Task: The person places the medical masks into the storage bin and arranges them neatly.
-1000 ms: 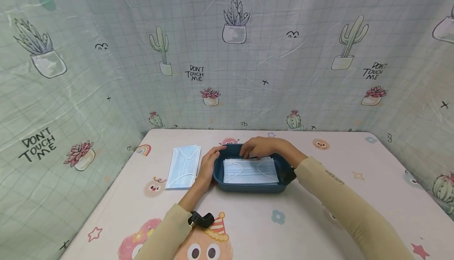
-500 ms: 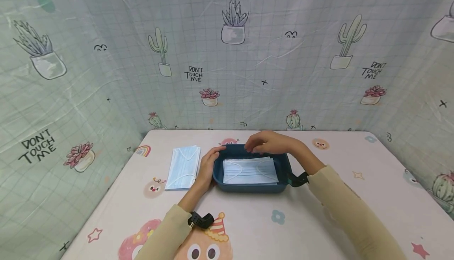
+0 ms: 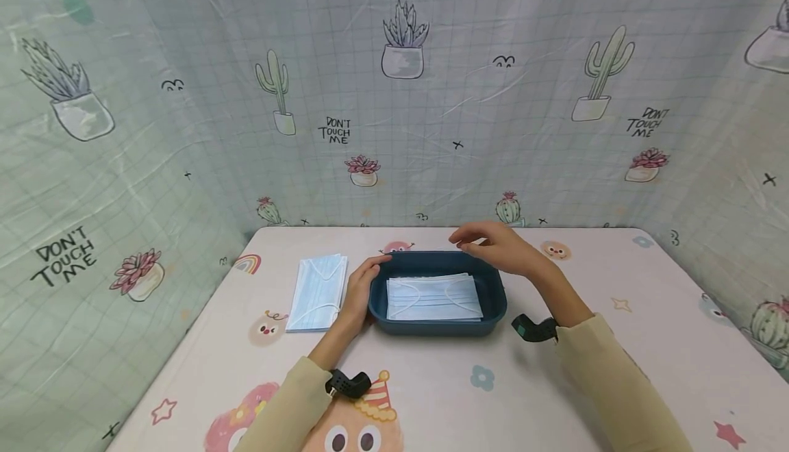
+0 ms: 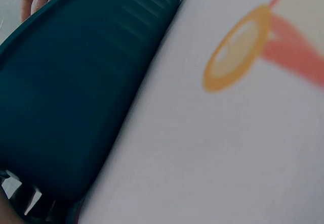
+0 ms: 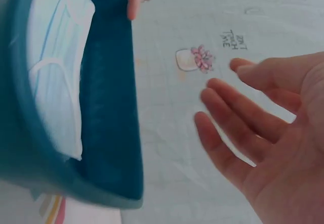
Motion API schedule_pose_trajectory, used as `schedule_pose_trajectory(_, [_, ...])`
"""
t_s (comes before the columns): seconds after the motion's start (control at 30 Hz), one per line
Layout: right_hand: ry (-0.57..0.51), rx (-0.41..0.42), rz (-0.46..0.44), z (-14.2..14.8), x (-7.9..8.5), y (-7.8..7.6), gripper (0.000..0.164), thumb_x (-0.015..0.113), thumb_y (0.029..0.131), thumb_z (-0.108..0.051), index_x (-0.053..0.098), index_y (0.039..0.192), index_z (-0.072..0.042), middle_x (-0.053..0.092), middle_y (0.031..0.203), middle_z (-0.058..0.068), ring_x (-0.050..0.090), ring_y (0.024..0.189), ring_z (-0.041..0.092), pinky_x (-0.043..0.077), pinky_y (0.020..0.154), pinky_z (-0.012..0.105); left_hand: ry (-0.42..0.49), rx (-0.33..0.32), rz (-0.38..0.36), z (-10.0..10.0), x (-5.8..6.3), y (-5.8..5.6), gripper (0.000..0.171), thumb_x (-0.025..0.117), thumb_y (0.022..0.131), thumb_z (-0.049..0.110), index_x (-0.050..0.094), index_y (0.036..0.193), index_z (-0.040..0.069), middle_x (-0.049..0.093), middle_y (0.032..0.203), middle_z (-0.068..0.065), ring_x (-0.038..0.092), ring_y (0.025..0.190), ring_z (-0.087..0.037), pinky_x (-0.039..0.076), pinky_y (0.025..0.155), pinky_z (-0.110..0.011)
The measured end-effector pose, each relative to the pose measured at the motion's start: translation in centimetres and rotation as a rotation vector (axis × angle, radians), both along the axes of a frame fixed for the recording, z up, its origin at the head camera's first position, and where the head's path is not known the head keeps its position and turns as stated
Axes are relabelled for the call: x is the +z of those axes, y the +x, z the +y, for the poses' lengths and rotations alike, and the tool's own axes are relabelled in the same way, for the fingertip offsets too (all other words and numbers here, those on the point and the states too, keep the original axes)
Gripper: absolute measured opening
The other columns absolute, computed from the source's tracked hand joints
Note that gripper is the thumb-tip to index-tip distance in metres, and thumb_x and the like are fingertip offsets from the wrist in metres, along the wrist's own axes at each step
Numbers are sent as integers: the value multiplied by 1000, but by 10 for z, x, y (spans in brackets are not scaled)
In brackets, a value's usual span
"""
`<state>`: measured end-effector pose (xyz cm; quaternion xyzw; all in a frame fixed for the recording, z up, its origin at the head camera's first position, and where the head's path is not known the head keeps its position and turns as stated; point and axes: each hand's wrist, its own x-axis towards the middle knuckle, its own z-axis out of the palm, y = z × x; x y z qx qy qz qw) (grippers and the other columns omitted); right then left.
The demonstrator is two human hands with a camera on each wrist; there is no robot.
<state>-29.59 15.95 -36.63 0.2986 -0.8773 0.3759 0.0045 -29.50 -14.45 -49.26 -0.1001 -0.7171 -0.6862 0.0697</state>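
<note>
A dark blue plastic basket (image 3: 434, 329) stands on the table. In it lies a stack of light blue face masks (image 3: 433, 299) with white ear loops. My left hand (image 3: 357, 294) holds the basket's left end, its fingertips over the far left rim, as the right wrist view also shows. Beyond the basket's far right corner, my right hand (image 3: 493, 245) hovers with nothing in it; its fingers (image 5: 230, 118) are spread and slightly bent in the right wrist view. A second stack of face masks (image 3: 317, 292) lies on the table, left of my left hand.
The pale table (image 3: 444, 397) carries printed cartoon figures. Behind it and along both sides hangs a sheet (image 3: 431, 116) with cactus drawings. Black wrist cameras (image 3: 535, 329) sit on both wrists.
My right hand has risen out of the basket and moved right, past its far right rim. The left hand, the basket and both mask stacks have stayed in place.
</note>
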Motion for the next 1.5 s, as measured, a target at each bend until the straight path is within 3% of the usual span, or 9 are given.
schedule_pose_trajectory(0.13, [-54, -76, 34, 7, -6, 1, 23, 58, 104, -12, 72, 122, -8, 74, 121, 10, 70, 114, 28, 57, 99, 52, -1, -8, -3, -1, -1, 0, 38, 40, 108, 18, 68, 133, 11, 61, 147, -6, 43, 149, -24, 24, 129, -48])
schedule_pose_trajectory(0.4, [-99, -146, 69, 19, -20, -1, 23, 58, 104, -11, 71, 122, -6, 74, 120, 13, 71, 110, 31, 59, 96, 47, 7, -4, -1, -1, -1, 0, 38, 40, 109, 18, 68, 133, 12, 60, 148, -7, 43, 149, -24, 23, 129, -48])
schedule_pose_trajectory(0.6, [-119, -213, 62, 28, -27, -2, 25, 56, 105, -10, 70, 125, -5, 72, 124, 14, 68, 116, 33, 56, 100, 54, 14, -15, 6, 1, -2, -2, 38, 40, 109, 18, 68, 133, 11, 60, 148, -7, 42, 150, -23, 22, 129, -48])
schedule_pose_trajectory(0.83, [-150, -242, 34, 36, -43, -7, 27, 55, 104, -9, 68, 127, -5, 69, 130, 19, 63, 124, 37, 51, 106, 58, 5, -16, 14, 2, -3, -1, 37, 40, 109, 17, 68, 133, 11, 60, 148, -7, 42, 150, -23, 23, 129, -47])
schedule_pose_trajectory(1.07, [-240, -243, -27, 32, -59, -16, 28, 55, 105, -12, 67, 129, -5, 68, 132, 17, 63, 125, 34, 54, 107, 48, 1, 1, 13, -1, -3, 1, 38, 40, 109, 18, 68, 133, 12, 60, 148, -7, 44, 149, -25, 24, 128, -49])
schedule_pose_trajectory(1.33, [-281, -217, -70, 23, -72, -18, 28, 55, 105, -13, 66, 130, -5, 67, 133, 17, 61, 128, 34, 49, 111, 55, 2, -6, 11, -2, -6, 1, 38, 39, 109, 18, 68, 134, 13, 61, 148, -6, 43, 150, -23, 23, 129, -48])
schedule_pose_trajectory(1.4, [-291, -225, -75, 22, -75, -17, 28, 54, 106, -13, 65, 130, -5, 67, 134, 17, 61, 128, 34, 50, 111, 51, 0, -9, 14, -2, -6, 1, 38, 39, 109, 18, 67, 134, 13, 61, 148, -6, 42, 150, -24, 23, 129, -49])
schedule_pose_trajectory(1.5, [-310, -240, -88, 23, -79, -18, 28, 55, 106, -13, 66, 130, -5, 68, 134, 17, 62, 128, 33, 52, 107, 34, 4, -13, 21, -1, -6, 0, 37, 40, 109, 18, 67, 134, 12, 61, 147, -7, 42, 150, -24, 22, 129, -48])
